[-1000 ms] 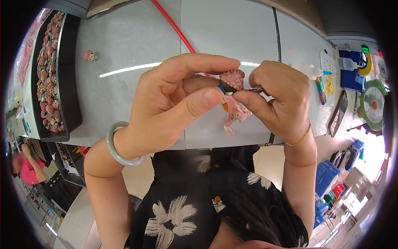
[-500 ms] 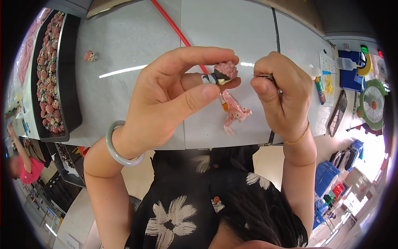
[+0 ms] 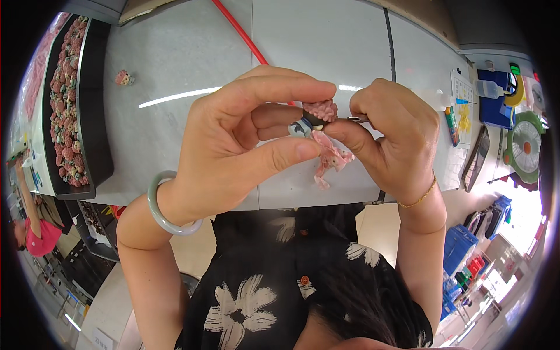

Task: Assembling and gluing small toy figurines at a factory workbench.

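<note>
Between the fingers and thumb of my left hand (image 3: 233, 131) is a small figurine (image 3: 317, 114), held tilted on its side. It has bumpy pink hair, a dark part below that, and a white-and-dark-blue body. My right hand (image 3: 394, 131) is closed on a small metal tool (image 3: 357, 119), mostly hidden in the fist; its kind cannot be made out. The right thumb and the tool are close against the figurine's pink end. Under the hands lies a crumpled pink scrap (image 3: 333, 157) with small dots. A long red stick (image 3: 239, 30) runs beneath my left hand.
A black tray (image 3: 96, 111) at the left holds many small pink-haired pieces. A single loose figurine (image 3: 124, 77) lies beside it on the grey table (image 3: 175, 52). To the right are a phone (image 3: 475, 158), a squeeze bottle (image 3: 490, 88) and a green fan (image 3: 525, 146). Another person in pink (image 3: 41, 236) is far left.
My right hand has moved left, bringing the metal tool up to the figurine. The figurine has shifted slightly right and down in my left hand.
</note>
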`<control>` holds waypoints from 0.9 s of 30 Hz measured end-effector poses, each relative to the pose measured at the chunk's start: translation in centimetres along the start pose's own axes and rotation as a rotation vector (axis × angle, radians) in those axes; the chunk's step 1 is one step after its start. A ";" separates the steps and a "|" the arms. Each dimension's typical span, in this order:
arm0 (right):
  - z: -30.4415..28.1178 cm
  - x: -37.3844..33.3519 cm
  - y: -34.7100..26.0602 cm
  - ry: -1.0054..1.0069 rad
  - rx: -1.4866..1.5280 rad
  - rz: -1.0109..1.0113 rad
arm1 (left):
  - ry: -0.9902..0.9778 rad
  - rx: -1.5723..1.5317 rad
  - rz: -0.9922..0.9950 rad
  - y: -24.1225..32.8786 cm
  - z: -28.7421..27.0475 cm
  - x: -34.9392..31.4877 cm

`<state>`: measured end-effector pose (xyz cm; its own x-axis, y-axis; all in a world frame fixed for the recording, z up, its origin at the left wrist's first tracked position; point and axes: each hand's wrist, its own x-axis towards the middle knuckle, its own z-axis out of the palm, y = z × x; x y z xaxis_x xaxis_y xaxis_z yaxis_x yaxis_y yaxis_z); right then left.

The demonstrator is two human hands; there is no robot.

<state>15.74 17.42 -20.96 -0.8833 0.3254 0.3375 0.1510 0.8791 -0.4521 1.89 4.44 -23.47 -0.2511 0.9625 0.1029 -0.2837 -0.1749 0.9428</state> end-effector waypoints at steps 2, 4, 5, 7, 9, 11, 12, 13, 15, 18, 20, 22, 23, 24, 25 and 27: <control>0.0 0.0 0.0 -0.010 -0.006 0.004 | 0.026 -0.005 0.002 0.0 0.1 0.0; 0.1 -0.1 0.0 -0.018 0.001 0.005 | 0.029 0.002 -0.007 0.0 0.1 0.0; 0.0 0.0 0.0 -0.018 0.002 0.004 | 0.030 0.008 -0.016 0.1 0.1 0.0; 0.0 0.0 -0.1 -0.044 -0.009 0.009 | 0.012 0.036 0.004 -0.1 0.0 0.0; 0.0 -0.1 0.1 -0.056 0.034 0.024 | -0.007 0.062 0.024 -0.2 0.0 0.1; 0.1 -0.1 0.3 -0.068 0.076 0.038 | -0.027 0.071 0.007 -0.1 -0.1 0.1; 0.1 0.0 0.4 -0.057 0.084 0.005 | -0.028 0.071 0.007 -0.1 0.0 0.2; 0.0 0.0 0.4 -0.047 0.091 -0.030 | -0.026 0.044 -0.007 0.0 0.0 0.1; -0.2 0.0 0.2 -0.030 0.082 -0.038 | -0.024 0.017 -0.020 0.2 0.1 0.1; -0.2 0.0 0.3 -0.003 0.059 -0.032 | 0.001 0.015 -0.022 0.2 0.2 0.2; -0.1 0.0 0.3 0.005 0.050 -0.026 | 0.027 -0.018 -0.065 0.3 0.3 0.1; -0.1 0.0 0.4 -0.005 0.022 -0.028 | 0.028 -0.029 -0.070 0.4 0.3 0.1; -0.1 0.0 0.4 -0.005 0.021 -0.027 | 0.026 -0.041 -0.076 0.3 0.3 0.1; -0.1 -0.1 0.4 -0.018 0.006 -0.025 | 0.025 -0.042 -0.076 0.5 0.3 0.1; -0.1 -0.1 0.4 -0.031 -0.006 -0.025 | 0.037 -0.062 -0.111 0.7 0.4 0.1; 0.0 -0.1 0.4 -0.031 -0.006 -0.025 | 0.050 -0.081 -0.145 0.8 0.4 0.0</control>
<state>15.90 17.75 -21.24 -0.9001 0.2922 0.3231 0.1310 0.8889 -0.4389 2.06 4.41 -22.62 -0.2472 0.9676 -0.0504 -0.3933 -0.0526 0.9179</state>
